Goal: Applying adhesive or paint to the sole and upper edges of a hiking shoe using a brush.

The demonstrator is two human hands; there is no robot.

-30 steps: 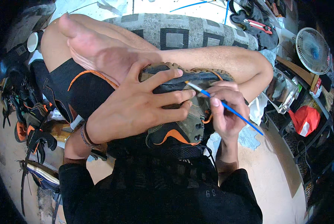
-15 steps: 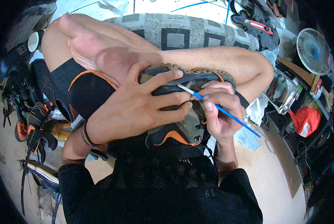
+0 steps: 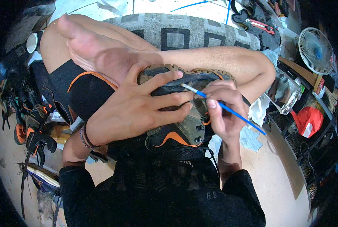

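A hiking boot (image 3: 176,138) in dark grey and black with orange trim lies on its side in my lap, its lugged sole toward my crossed legs. My left hand (image 3: 146,102) is spread over the boot's side, fingers gripping it near the sole edge. In my right hand (image 3: 227,108) is a thin blue paintbrush (image 3: 233,112), pinched between thumb and fingers. The pale bristle tip touches the dark seam where sole meets upper. An orange lace (image 3: 87,73) trails left over my black shorts. Part of the boot is hidden under my left hand.
A grey patterned cushion roll (image 3: 191,32) lies beyond my legs. At far right are a red-handled cutter (image 3: 261,25), a white fan (image 3: 315,51), a red bag (image 3: 309,120) and a black rack. Several shoes, including a dark sneaker (image 3: 42,178), lie at left.
The brush tip has shifted slightly right along the seam, and its handle end has moved a little. My left hand keeps its hold on the boot.
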